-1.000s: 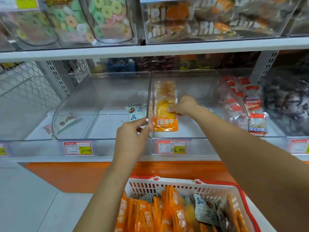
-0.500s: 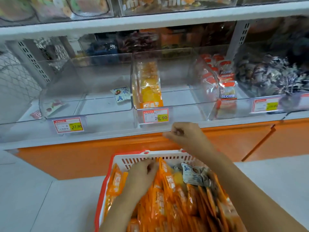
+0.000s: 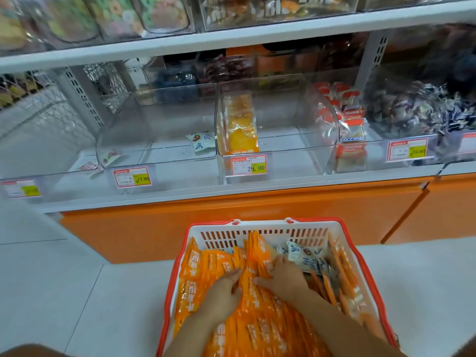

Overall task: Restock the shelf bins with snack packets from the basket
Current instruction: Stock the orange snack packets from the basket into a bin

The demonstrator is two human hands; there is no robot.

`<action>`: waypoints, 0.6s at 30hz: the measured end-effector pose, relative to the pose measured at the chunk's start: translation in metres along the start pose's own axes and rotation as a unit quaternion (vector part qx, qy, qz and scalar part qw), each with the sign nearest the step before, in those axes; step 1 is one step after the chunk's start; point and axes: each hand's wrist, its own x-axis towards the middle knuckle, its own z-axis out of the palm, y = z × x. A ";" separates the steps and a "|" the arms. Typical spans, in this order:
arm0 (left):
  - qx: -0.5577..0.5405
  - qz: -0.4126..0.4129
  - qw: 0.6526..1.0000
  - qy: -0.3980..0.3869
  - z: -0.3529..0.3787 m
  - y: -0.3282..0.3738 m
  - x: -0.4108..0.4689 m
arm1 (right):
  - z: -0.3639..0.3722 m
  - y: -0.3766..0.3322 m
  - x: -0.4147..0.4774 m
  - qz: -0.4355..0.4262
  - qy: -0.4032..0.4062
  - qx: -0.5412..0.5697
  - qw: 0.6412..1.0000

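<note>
Both hands have dropped from the shelf into the basket (image 3: 260,224). The left hand (image 3: 221,295) digs its fingers among the orange packets (image 3: 257,328) near the basket's middle, its hold hidden. The right hand (image 3: 283,279) lies spread on them just beside it, gripping nothing. Beyond the basket, the middle bin (image 3: 283,150) holds the few placed packets (image 3: 239,130), so another pick-up is likely starting.
</note>
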 end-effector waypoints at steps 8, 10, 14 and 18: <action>-0.087 -0.066 0.994 0.001 -0.015 0.015 -0.002 | -0.024 -0.022 -0.028 -0.145 0.052 -0.135 0.979; -0.166 -0.086 0.982 0.027 -0.025 0.026 -0.003 | -0.039 -0.029 -0.031 -0.148 0.075 -0.080 0.983; -0.320 -0.161 0.933 -0.014 -0.041 0.041 -0.002 | -0.056 -0.041 -0.030 -0.125 0.093 -0.040 0.987; -0.173 -0.157 0.970 -0.062 -0.038 0.035 0.000 | -0.041 -0.021 -0.027 -0.078 -0.033 -0.065 0.994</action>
